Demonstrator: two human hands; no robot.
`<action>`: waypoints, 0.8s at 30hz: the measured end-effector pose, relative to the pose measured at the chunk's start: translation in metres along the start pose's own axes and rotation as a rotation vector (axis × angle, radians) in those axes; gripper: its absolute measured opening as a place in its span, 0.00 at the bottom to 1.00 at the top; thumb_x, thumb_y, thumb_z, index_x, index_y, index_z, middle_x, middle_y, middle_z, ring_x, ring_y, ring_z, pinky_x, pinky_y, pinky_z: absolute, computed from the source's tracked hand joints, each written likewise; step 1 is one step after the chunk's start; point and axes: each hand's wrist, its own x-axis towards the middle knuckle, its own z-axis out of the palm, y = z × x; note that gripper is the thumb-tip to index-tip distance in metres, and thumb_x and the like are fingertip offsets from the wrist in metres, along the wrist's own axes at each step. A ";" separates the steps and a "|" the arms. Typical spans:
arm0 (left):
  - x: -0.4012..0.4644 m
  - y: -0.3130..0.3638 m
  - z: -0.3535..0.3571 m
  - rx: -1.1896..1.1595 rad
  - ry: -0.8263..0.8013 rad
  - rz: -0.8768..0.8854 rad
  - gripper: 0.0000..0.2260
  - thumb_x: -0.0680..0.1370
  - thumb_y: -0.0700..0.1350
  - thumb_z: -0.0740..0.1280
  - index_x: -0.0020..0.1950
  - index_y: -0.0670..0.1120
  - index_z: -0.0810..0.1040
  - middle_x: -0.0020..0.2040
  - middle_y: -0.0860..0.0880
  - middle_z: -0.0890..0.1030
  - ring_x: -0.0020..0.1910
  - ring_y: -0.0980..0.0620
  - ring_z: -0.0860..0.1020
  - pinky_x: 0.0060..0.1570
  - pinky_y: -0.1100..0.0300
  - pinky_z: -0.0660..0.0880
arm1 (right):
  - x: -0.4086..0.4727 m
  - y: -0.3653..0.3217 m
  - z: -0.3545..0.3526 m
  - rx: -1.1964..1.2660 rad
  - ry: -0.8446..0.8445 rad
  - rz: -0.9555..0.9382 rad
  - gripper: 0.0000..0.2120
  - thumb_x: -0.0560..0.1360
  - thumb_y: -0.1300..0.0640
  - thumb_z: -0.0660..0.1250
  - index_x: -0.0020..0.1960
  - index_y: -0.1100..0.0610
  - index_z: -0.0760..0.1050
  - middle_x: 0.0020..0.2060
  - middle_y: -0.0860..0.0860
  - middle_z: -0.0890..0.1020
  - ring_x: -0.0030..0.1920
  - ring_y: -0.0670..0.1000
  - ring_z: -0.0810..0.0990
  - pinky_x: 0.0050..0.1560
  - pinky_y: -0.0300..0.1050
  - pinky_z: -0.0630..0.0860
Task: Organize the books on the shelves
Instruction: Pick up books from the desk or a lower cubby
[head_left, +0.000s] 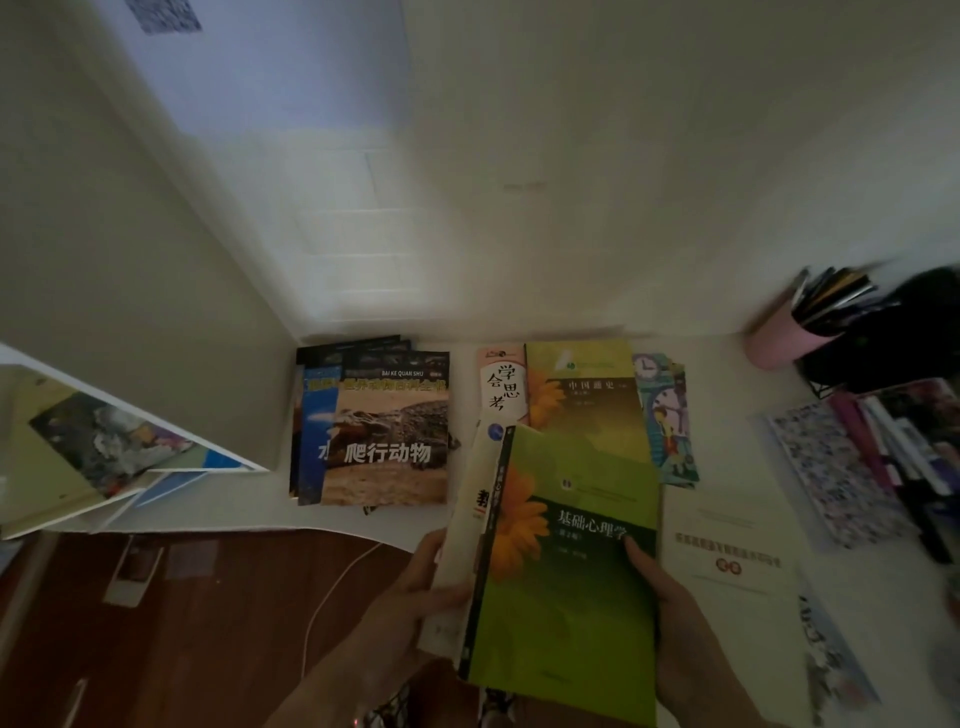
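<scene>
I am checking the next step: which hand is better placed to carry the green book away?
The right hand: its thumb already lies on the green book cover. The left hand grips the white book beneath.

A bare strip of the white surface (462, 395) runs between the reptile book stack (387, 431) at centre and the books (582, 395) lying just right of it. At upper right a pink pen cup (779, 343) and a black rack (883, 338) block the far edge; a floral notebook (836, 467) and a white booklet (727, 540) cover the right side.
</scene>
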 end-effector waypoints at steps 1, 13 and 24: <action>0.001 -0.001 0.003 -0.020 -0.011 -0.004 0.28 0.69 0.36 0.74 0.67 0.54 0.79 0.63 0.38 0.82 0.59 0.31 0.81 0.64 0.31 0.72 | 0.001 -0.002 -0.002 0.010 -0.008 0.003 0.14 0.80 0.50 0.64 0.58 0.57 0.80 0.51 0.65 0.85 0.46 0.68 0.86 0.51 0.66 0.80; -0.002 0.024 0.017 0.307 -0.022 0.127 0.25 0.78 0.33 0.70 0.70 0.52 0.67 0.61 0.40 0.84 0.58 0.36 0.83 0.56 0.37 0.80 | -0.006 -0.006 -0.029 0.212 -0.322 -0.128 0.33 0.69 0.47 0.79 0.69 0.59 0.76 0.68 0.62 0.78 0.63 0.69 0.79 0.59 0.73 0.75; 0.085 0.035 0.058 0.397 0.298 0.130 0.19 0.85 0.57 0.58 0.48 0.47 0.83 0.48 0.45 0.85 0.47 0.48 0.82 0.51 0.54 0.77 | 0.011 -0.038 -0.023 -0.053 0.081 -0.266 0.15 0.77 0.54 0.68 0.63 0.49 0.79 0.55 0.56 0.86 0.54 0.64 0.85 0.52 0.65 0.81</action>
